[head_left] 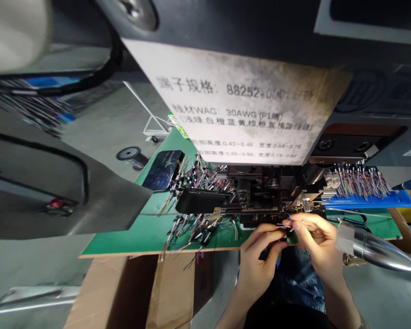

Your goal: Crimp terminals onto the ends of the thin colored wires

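Note:
Both my hands meet at the front of a black terminal crimping machine (260, 205). My left hand (262, 251) is closed, its thumb and fingers pinching a cable of thin coloured wires. The fingers of my right hand (315, 237) pinch thin wires (289, 224) of the same bundle, among them a blue one. The fingertips are close together, just below and in front of the crimping head. The cable's far end is mostly hidden by my hands. A strip of terminals (260, 209) runs into the machine from the left.
Piles of multicoloured wire harnesses (205, 178) lie on the green table (123, 242), beside a black phone (164, 170). More harnesses (363, 182) rest over a blue tray (373, 200) at right. A metal lamp (380, 249) juts in near my right hand. Cardboard boxes (171, 288) stand below.

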